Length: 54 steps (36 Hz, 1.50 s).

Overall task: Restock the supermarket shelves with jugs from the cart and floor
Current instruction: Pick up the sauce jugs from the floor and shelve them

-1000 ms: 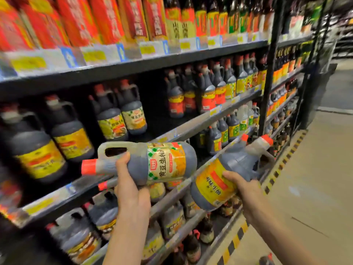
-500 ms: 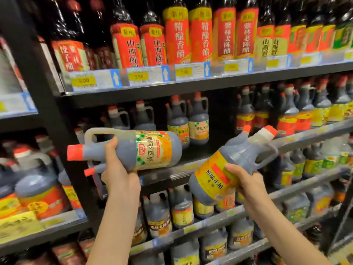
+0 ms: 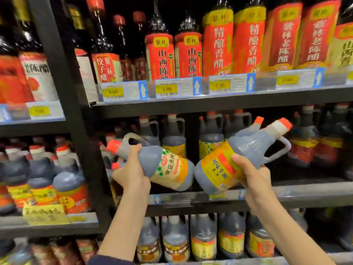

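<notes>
I hold two dark jugs with red caps in front of the middle shelf [image 3: 296,197]. My left hand [image 3: 131,175] grips the jug with the white-and-green label [image 3: 168,169] by its neck; it lies almost on its side, cap pointing left. My right hand [image 3: 252,175] grips the jug with the yellow-and-orange label [image 3: 225,167] around its body; it tilts with the cap up to the right and its handle on the right. The two jug bottoms nearly touch above the shelf's front edge.
Behind the held jugs stand several similar jugs [image 3: 173,138] at the back of the middle shelf. Tall red-labelled bottles [image 3: 217,44] fill the shelf above. A black upright post [image 3: 63,92] divides the bays; more jugs [image 3: 70,186] stand left of it and on the shelf below [image 3: 202,238].
The view has turned to face the shelves squarely and come closer. Both jugs have moved together toward the middle shelf; the left jug's bottom has dipped lower.
</notes>
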### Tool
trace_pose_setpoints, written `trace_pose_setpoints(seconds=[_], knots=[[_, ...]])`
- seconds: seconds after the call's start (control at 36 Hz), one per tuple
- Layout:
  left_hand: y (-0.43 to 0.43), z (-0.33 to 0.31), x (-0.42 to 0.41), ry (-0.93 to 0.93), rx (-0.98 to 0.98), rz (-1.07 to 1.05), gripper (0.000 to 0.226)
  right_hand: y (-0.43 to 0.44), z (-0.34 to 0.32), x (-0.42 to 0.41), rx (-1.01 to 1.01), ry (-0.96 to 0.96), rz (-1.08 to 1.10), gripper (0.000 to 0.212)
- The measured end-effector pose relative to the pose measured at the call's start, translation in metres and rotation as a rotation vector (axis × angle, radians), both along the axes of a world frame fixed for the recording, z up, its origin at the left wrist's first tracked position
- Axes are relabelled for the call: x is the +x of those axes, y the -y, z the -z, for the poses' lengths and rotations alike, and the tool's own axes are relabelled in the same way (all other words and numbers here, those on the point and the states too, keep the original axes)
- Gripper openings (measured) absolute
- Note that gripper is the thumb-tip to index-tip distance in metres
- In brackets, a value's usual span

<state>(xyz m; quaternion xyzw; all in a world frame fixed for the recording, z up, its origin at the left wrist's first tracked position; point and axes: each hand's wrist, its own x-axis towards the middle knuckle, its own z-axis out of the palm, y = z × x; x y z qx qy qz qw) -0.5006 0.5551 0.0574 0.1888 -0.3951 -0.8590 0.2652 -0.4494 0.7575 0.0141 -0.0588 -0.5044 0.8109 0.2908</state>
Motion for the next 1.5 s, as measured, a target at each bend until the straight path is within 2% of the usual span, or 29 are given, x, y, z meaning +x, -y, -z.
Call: trace_pose_setpoints(seconds=[0.14, 0.25, 0.39, 0.56, 0.69, 0.81, 0.89, 0.97, 1.06, 1.11, 1.17, 1.25, 1.31, 1.42, 1.5], knots=[[-0.017, 0.009, -0.015, -0.028, -0.187, 0.012, 0.03, -0.004, -0.002, -0.025, 0.018, 0.028, -0.036, 0.08], [-0.018, 0.005, -0.029, -0.101, -0.25, 0.017, 0.03, -0.007, -0.001, -0.038, 0.046, 0.052, -0.079, 0.079], [-0.011, -0.001, -0.059, -0.14, -0.597, 0.135, 0.022, -0.011, 0.0, -0.049, 0.071, 0.065, -0.135, 0.066], [-0.006, -0.008, -0.086, -0.04, -0.918, 0.276, 0.017, -0.018, 0.003, -0.058, 0.077, 0.073, -0.149, 0.04], [0.003, -0.014, -0.089, -0.046, -1.005, 0.359, 0.018, -0.021, 0.005, -0.061, 0.064, 0.076, -0.15, 0.035], [0.011, 0.0, -0.085, -0.121, -1.051, 0.304, 0.021, -0.02, 0.003, -0.06, 0.06, 0.086, -0.159, 0.031], [0.012, 0.02, -0.069, -0.219, -0.926, 0.289, 0.033, -0.018, 0.001, -0.057, 0.06, 0.086, -0.147, 0.036], [0.009, 0.049, -0.043, -0.255, -0.92, 0.2, 0.077, -0.014, -0.001, -0.054, 0.071, 0.081, -0.155, 0.039], [0.004, 0.075, -0.024, -0.084, -1.049, 0.128, 0.112, -0.01, -0.003, -0.054, 0.073, 0.071, -0.154, 0.029], [0.001, 0.084, -0.019, 0.064, -1.216, 0.081, 0.123, -0.008, -0.003, -0.054, 0.067, 0.075, -0.154, 0.026], [-0.003, 0.086, -0.022, 0.145, -1.392, 0.026, 0.122, -0.005, -0.003, -0.053, 0.07, 0.088, -0.158, 0.025], [-0.009, 0.082, -0.03, 0.266, -1.53, 0.003, 0.111, -0.002, -0.003, -0.051, 0.086, 0.087, -0.168, 0.024], [-0.01, 0.081, -0.034, 0.336, -1.541, 0.001, 0.11, -0.001, -0.002, -0.05, 0.093, 0.086, -0.176, 0.024], [-0.006, 0.083, -0.041, 0.322, -1.524, 0.022, 0.103, 0.001, -0.001, -0.049, 0.093, 0.086, -0.183, 0.033], [0.005, 0.081, -0.045, 0.282, -1.51, 0.116, 0.107, 0.002, -0.001, -0.048, 0.087, 0.1, -0.18, 0.024]])
